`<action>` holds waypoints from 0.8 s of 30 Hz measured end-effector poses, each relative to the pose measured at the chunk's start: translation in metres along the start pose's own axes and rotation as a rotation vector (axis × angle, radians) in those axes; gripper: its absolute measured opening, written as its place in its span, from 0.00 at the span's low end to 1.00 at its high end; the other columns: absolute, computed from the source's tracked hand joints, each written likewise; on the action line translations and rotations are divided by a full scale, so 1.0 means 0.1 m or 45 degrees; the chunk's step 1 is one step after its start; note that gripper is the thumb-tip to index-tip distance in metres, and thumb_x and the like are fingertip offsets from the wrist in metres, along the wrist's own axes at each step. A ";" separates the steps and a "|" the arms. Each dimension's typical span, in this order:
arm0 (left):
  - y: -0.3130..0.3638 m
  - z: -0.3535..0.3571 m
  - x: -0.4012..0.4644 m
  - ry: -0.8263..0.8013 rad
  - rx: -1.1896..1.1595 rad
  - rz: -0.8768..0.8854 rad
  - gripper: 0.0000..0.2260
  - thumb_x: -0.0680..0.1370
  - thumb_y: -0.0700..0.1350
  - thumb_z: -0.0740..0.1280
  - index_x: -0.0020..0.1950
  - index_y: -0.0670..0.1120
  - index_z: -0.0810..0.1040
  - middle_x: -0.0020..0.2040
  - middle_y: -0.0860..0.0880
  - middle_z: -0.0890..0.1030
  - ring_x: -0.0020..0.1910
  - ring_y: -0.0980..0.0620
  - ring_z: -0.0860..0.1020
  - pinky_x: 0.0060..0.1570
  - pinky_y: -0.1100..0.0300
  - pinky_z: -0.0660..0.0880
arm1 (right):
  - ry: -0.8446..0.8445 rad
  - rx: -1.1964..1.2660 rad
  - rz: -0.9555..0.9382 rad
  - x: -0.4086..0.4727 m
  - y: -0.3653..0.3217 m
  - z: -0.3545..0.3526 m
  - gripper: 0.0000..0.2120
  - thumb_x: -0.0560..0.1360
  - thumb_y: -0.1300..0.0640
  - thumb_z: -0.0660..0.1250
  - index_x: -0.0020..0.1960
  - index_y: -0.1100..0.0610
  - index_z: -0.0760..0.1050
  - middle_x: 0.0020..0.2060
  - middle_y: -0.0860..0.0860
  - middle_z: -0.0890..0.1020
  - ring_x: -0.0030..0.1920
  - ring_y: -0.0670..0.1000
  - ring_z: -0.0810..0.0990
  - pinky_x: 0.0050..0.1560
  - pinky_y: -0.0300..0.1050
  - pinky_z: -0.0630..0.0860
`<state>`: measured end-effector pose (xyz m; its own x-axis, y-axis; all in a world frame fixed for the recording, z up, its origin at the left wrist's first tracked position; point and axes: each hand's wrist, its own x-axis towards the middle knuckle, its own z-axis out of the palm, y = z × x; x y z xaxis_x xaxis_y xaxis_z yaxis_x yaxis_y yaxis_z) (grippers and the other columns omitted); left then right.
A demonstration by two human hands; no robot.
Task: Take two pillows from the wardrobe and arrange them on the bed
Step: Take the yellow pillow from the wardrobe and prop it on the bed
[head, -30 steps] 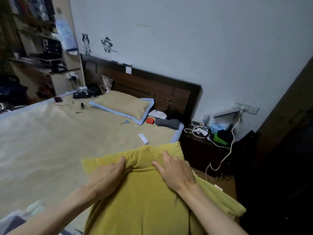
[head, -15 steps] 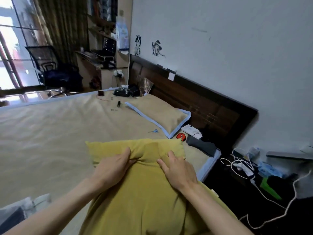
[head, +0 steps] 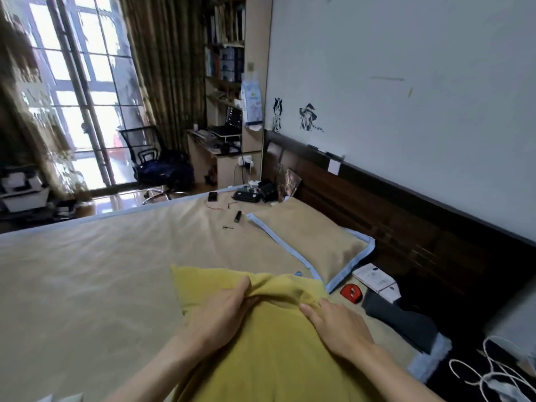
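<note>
A mustard-yellow pillow [head: 269, 355] fills the lower middle of the view, held over the near side of the bed [head: 87, 285]. My left hand [head: 223, 311] pinches a fold of its cover near the top edge. My right hand [head: 339, 326] grips the fabric beside it. A tan pillow with a blue border [head: 310, 242] lies flat on the bed by the dark wooden headboard [head: 406, 227], just beyond the yellow one. The wardrobe is out of view.
Small items lie on the bed: a red object [head: 351, 293], a white box [head: 377, 278], a dark grey cloth [head: 403, 320], a black pouch [head: 246, 195], a phone [head: 212, 196] and a small black cylinder [head: 237, 216]. White cables [head: 487, 375] sit at lower right. A desk and office chair [head: 156, 166] stand beyond the bed.
My view has swung left and I have moved closer to the bed, so the window and chair now show. Both hands keep their hold while the yellow pillow moves out over the mattress toward the tan pillow.
</note>
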<state>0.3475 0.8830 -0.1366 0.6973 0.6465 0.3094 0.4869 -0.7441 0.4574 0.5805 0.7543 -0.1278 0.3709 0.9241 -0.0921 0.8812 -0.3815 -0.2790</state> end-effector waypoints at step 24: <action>-1.68 -0.67 3.75 0.148 0.344 0.523 0.09 0.81 0.41 0.51 0.42 0.50 0.62 0.35 0.50 0.70 0.32 0.51 0.65 0.38 0.58 0.65 | 0.000 0.652 -0.180 5.03 -0.69 -0.61 0.48 0.65 0.23 0.62 0.78 0.42 0.52 0.74 0.42 0.62 0.74 0.48 0.62 0.74 0.53 0.63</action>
<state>0.4922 1.2620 -0.0420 0.8044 0.2943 0.5161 0.3142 -0.9480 0.0509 0.7245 1.2441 -0.0964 0.2585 0.9658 -0.0200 0.6667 -0.1933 -0.7198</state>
